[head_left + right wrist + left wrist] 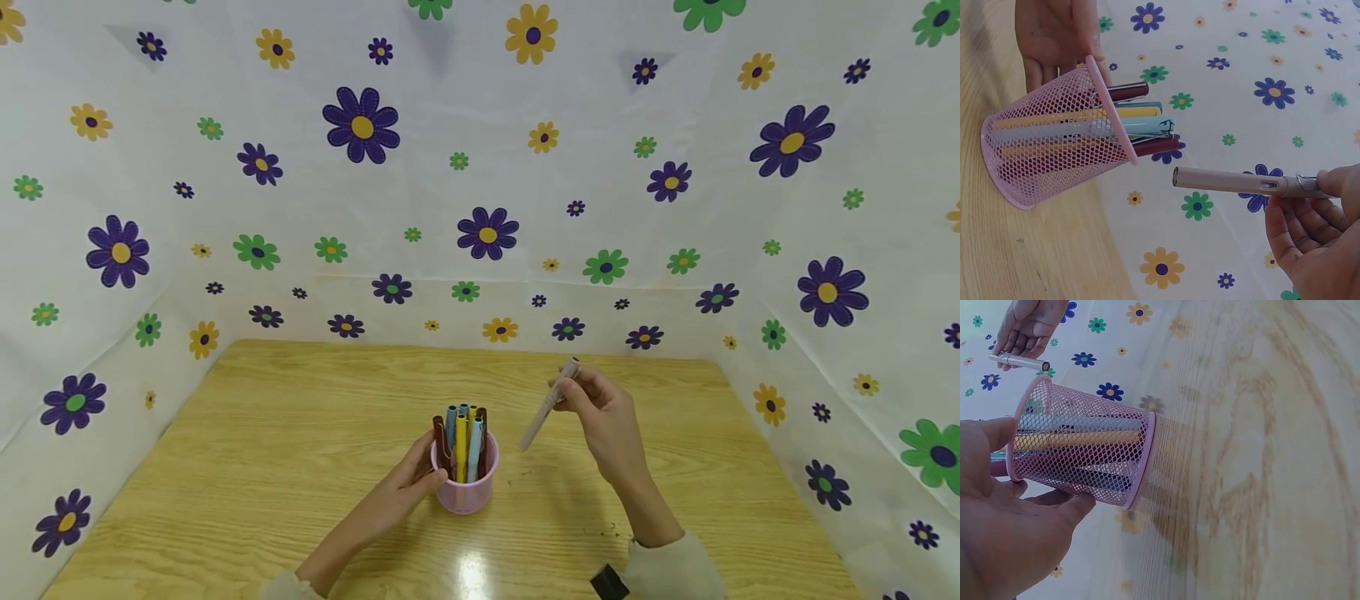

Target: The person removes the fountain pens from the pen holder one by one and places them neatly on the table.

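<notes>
One hand, the left hand (405, 481), curls round the left side of the pink mesh cup (467, 499), thumb at its rim. Several pens (461, 450) crowd inside the cup. Right of it and apart, a pale pen (538, 423) slants down toward the cup, pinched near its upper end by the right hand (611, 425). That high pinch might let it swivel, or crowding could block its lower end.

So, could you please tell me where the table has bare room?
Bare table lies between the left hand and the left cloth, and behind the pink cup to the back cloth. The cup is crowded with pens, and the right hand holds a pale pen nearby.
</notes>
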{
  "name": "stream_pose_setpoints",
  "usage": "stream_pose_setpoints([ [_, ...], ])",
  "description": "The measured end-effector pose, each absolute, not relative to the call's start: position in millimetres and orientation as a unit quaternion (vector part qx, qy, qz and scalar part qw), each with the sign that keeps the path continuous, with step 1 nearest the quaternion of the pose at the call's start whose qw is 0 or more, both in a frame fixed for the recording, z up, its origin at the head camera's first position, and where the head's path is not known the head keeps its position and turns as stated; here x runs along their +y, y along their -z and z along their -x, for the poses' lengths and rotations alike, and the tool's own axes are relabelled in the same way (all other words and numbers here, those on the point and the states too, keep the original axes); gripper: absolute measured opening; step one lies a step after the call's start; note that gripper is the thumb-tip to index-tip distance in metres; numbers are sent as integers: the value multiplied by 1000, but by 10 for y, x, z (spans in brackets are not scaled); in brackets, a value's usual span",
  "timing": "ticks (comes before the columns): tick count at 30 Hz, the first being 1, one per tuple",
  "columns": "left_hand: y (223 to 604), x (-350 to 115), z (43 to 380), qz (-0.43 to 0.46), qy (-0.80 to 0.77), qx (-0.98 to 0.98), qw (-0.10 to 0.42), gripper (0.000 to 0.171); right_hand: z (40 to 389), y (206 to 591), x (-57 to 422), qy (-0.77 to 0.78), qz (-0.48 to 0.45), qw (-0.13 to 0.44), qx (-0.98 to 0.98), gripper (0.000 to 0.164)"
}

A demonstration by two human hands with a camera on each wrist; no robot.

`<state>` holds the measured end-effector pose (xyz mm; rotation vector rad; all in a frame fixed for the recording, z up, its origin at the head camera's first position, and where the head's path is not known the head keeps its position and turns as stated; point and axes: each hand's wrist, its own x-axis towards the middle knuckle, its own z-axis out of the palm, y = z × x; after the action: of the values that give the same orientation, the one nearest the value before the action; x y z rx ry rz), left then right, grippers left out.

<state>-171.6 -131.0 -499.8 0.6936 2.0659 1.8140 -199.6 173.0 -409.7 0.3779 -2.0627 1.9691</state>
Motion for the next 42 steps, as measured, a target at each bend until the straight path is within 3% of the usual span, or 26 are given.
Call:
stream_pose_setpoints([
  [27,5011,-1307,1722,-239,-632,721,153,67,1989,4495,1782,-685,-77,85,-720,23],
  [42,4994,-1300,1706,-234,-633,722,154,68,1994,4766,1710,-680,-43,31,-731,24],
])
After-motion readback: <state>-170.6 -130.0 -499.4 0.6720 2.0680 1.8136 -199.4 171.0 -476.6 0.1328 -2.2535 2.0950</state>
